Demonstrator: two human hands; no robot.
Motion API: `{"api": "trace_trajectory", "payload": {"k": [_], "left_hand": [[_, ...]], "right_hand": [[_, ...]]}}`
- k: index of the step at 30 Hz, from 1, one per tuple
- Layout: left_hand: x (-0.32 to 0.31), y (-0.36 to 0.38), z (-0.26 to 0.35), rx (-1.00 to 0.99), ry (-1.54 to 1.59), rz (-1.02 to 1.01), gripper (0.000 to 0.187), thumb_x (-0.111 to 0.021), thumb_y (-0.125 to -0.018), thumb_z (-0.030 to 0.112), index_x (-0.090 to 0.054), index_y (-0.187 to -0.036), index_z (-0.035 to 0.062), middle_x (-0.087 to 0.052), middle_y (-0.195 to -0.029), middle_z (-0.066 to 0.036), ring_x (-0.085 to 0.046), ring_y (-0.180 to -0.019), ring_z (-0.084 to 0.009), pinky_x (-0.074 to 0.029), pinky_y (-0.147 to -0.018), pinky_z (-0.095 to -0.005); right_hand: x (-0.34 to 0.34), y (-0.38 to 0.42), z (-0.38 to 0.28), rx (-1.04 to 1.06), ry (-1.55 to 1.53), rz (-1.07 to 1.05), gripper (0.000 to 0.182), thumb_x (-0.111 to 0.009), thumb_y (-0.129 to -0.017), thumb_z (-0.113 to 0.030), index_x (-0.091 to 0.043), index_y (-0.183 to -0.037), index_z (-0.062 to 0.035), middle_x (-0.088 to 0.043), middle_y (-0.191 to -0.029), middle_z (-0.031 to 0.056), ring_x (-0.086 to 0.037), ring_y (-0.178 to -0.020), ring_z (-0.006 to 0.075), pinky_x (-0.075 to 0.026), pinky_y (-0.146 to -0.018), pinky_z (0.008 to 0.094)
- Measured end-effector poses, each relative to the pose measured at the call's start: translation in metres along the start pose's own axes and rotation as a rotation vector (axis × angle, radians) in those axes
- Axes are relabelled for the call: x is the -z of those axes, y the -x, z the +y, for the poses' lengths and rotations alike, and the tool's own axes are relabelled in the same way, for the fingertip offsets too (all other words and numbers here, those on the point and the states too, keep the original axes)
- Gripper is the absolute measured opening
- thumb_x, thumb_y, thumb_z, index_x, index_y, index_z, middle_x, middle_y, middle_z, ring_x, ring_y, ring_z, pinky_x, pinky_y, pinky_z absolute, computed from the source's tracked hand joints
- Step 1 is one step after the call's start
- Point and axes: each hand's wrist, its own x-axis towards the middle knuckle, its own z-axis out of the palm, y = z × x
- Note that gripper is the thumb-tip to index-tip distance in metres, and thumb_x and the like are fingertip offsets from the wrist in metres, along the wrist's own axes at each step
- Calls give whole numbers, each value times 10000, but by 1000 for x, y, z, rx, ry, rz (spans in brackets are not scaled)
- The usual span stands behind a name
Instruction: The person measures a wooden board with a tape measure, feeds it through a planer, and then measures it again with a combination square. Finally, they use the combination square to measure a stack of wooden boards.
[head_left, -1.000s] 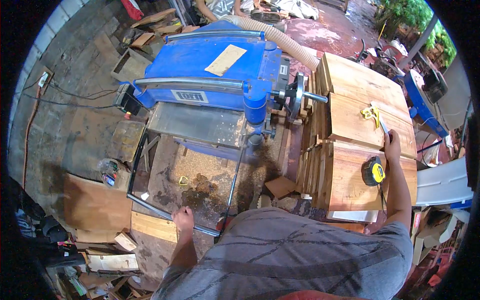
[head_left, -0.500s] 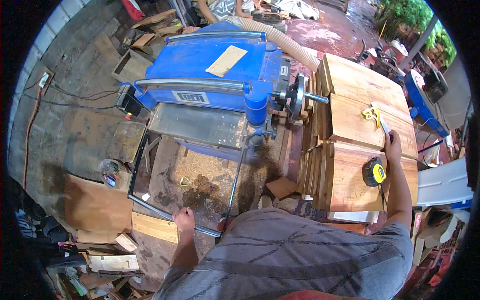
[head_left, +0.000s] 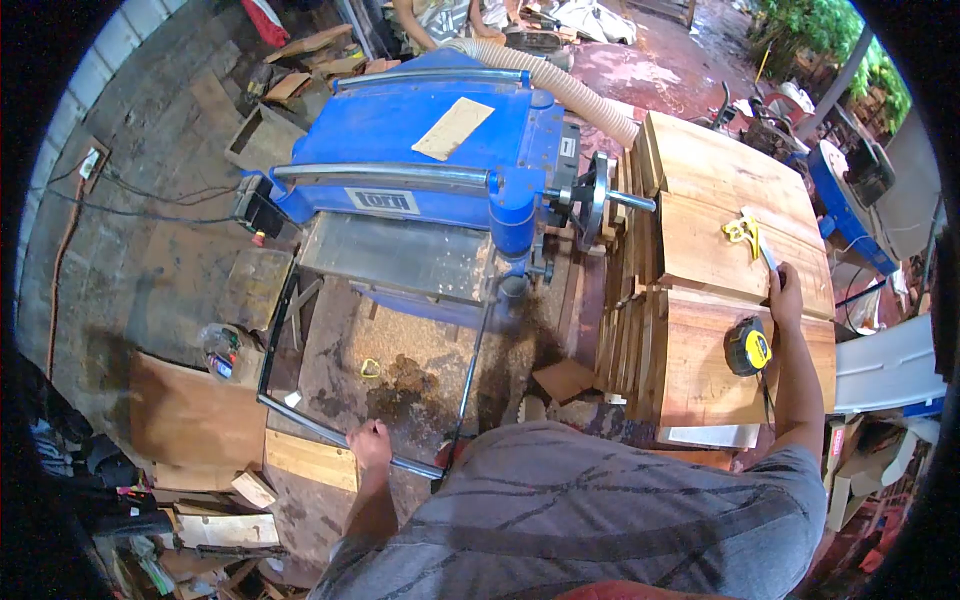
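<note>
My left hand (head_left: 369,444) is closed on the shiny metal roller bar (head_left: 312,424) at the near end of the black frame in front of a blue thickness planer (head_left: 420,120). To the right, my right hand (head_left: 787,291) rests over a stack of wooden boards (head_left: 735,175), its fingers closed at the end of a slim silver-blue tool (head_left: 766,252). A small yellow piece (head_left: 741,232) lies at the tool's far end. Nearer me on the boards sits a black and yellow tape measure (head_left: 749,347).
A ribbed hose (head_left: 560,80) runs behind the planer, where a person's arm (head_left: 411,25) shows. The planer's handwheel (head_left: 594,200) juts toward the stack. Wood chips (head_left: 400,335) cover the floor under the frame. Board offcuts (head_left: 225,527) lie at lower left, cables (head_left: 150,208) farther back.
Both my hands stay in place. Behind the planer, the other person's arms have shifted slightly.
</note>
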Motion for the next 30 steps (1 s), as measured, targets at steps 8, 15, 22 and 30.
{"api": "trace_trajectory", "payload": {"k": [8, 15, 22, 30], "left_hand": [[0, 0, 0, 15, -6, -29, 290, -576, -863, 286, -671, -725, 49, -666, -752, -172, -622, -768, -365, -427, -847, -449], [2, 1, 0, 17, -13, -45, 296, -569, -866, 300, -690, -756, 53, -676, -781, -178, -622, -800, -367, -431, -855, -457], [4, 3, 2, 32, 3, -29, 297, -567, -873, 312, -712, -802, 63, -679, -789, -179, -618, -835, -367, -439, -864, -455], [-15, 1, -16, 45, -15, -90, 296, -573, -876, 335, -708, -796, 84, -675, -773, -182, -618, -848, -357, -421, -916, -432]], "right_hand": [[-7, -1, 15, 28, 33, 31, 279, -575, -946, -212, -560, -1128, -2, -609, -960, 168, -602, -882, 302, -478, -809, 371], [-10, -1, 18, 32, 26, 51, 290, -611, -929, -213, -577, -1124, -1, -623, -1014, 173, -613, -934, 304, -481, -837, 367], [-8, -2, 20, -4, -2, 20, 264, -616, -922, -205, -591, -1071, 11, -620, -1030, 203, -614, -949, 340, -481, -846, 384], [13, -42, 33, -16, 104, -133, 232, -635, -900, -210, -559, -964, 0, -631, -904, 230, -619, -831, 392, -492, -736, 441]]}}
